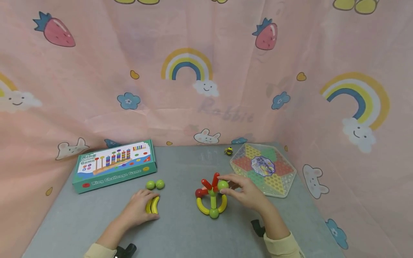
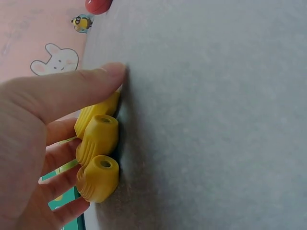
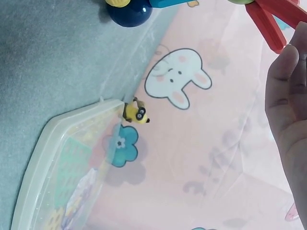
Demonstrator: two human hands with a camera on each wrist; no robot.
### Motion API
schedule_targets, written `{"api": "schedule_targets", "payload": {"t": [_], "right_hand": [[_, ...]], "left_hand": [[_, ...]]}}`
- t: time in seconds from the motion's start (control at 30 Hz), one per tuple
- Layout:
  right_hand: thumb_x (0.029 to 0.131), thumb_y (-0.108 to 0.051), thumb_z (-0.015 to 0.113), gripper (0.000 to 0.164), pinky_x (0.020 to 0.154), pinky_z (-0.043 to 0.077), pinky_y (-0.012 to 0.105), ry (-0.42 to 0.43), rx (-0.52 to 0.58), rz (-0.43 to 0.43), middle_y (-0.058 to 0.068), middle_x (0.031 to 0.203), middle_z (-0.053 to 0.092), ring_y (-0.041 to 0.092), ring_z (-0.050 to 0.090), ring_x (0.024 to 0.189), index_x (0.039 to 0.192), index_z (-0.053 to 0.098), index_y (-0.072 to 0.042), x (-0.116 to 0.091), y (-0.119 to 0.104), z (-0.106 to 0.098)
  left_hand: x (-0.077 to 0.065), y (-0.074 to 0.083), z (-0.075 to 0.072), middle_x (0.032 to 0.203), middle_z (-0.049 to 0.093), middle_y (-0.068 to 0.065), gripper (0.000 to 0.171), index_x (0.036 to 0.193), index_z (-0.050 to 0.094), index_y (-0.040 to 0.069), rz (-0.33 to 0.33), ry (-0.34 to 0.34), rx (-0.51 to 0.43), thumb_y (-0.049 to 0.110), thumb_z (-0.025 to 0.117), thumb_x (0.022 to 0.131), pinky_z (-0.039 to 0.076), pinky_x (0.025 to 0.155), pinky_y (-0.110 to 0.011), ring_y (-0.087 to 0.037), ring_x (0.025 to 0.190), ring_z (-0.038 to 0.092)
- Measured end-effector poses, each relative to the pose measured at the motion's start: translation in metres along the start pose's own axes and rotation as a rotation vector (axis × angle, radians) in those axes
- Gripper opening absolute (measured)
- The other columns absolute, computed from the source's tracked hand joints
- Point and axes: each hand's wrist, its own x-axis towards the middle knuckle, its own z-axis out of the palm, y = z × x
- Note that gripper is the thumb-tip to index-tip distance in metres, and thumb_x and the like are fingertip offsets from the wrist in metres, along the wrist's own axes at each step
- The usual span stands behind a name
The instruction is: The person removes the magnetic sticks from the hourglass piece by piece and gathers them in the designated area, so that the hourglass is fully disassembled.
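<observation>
My left hand (image 1: 139, 208) curls around several yellow curved toy pieces (image 1: 155, 205) on the grey table. Three show in the left wrist view, with round holes in their ends (image 2: 105, 164); the thumb (image 2: 91, 86) lies along one side, the fingers behind. My right hand (image 1: 243, 190) pinches a green ball (image 1: 223, 185) on a toy structure of balls, rods and curves. That structure has red rods (image 1: 207, 184), a red ball (image 1: 200, 193), a green rod (image 1: 213, 201) and yellow curves (image 1: 202, 206). In the right wrist view a dark blue ball (image 3: 129, 13) shows too.
Two green balls (image 1: 155, 184) lie just beyond my left hand. A Ring Challenge Game box (image 1: 116, 175) stands at the back left. At the back right are a clear hexagonal game case (image 1: 280, 191) and a small yellow-and-black figure (image 1: 229, 151). A patterned pink cloth (image 1: 238, 82) rises behind the table.
</observation>
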Motion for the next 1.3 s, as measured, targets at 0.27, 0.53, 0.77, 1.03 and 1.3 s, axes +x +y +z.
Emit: {"api": "schedule_targets", "payload": {"t": [0.27, 0.53, 0.77, 1.03, 1.3], "right_hand": [[0.094, -0.03, 0.072, 0.045, 0.084, 0.057, 0.029, 0.003, 0.01, -0.013, 0.007, 0.126, 0.068, 0.014, 0.064, 0.094, 0.134, 0.064, -0.013, -0.001, 0.002, -0.001], [0.101, -0.027, 0.063, 0.034, 0.083, 0.057, 0.03, 0.09, 0.006, 0.029, 0.005, 0.118, 0.071, 0.012, 0.067, 0.093, 0.132, 0.066, -0.014, -0.006, 0.011, -0.006], [0.105, -0.02, 0.056, 0.03, 0.081, 0.055, 0.035, 0.147, -0.031, 0.18, 0.005, 0.116, 0.072, 0.02, 0.068, 0.097, 0.132, 0.066, -0.015, 0.004, 0.034, -0.004], [0.094, -0.002, 0.067, 0.036, 0.1, 0.05, 0.054, -0.142, 0.008, 0.213, 0.005, 0.129, 0.066, 0.03, 0.06, 0.121, 0.127, 0.066, -0.015, 0.028, 0.067, 0.025], [0.089, -0.01, 0.076, 0.015, 0.086, 0.054, 0.041, -0.167, -0.061, 0.275, -0.006, 0.096, 0.069, 0.013, 0.061, 0.088, 0.101, 0.07, -0.017, 0.03, 0.077, 0.036]], "left_hand": [[0.0, 0.019, -0.003, 0.132, 0.062, -0.005, 0.072, 0.135, 0.064, 0.015, 0.049, 0.078, -0.002, 0.045, 0.088, 0.074, 0.042, 0.104, -0.059, -0.029, 0.125, 0.052], [0.02, 0.087, 0.01, 0.13, 0.062, -0.006, 0.069, 0.138, 0.059, 0.014, 0.075, 0.098, -0.212, 0.044, 0.083, 0.08, 0.053, 0.093, -0.048, -0.024, 0.116, 0.059], [0.044, 0.143, 0.027, 0.137, 0.058, -0.006, 0.077, 0.143, 0.052, 0.017, 0.065, 0.114, -0.28, 0.051, 0.081, 0.081, 0.053, 0.095, -0.047, -0.025, 0.119, 0.057], [0.05, 0.164, 0.023, 0.131, 0.059, -0.008, 0.084, 0.146, 0.044, 0.01, 0.057, 0.122, -0.361, 0.038, 0.086, 0.078, 0.054, 0.092, -0.047, -0.029, 0.113, 0.059], [0.053, 0.16, 0.022, 0.131, 0.058, -0.01, 0.093, 0.151, 0.037, 0.014, 0.001, 0.064, -0.442, 0.032, 0.088, 0.076, 0.054, 0.084, -0.039, -0.028, 0.109, 0.059]]}}
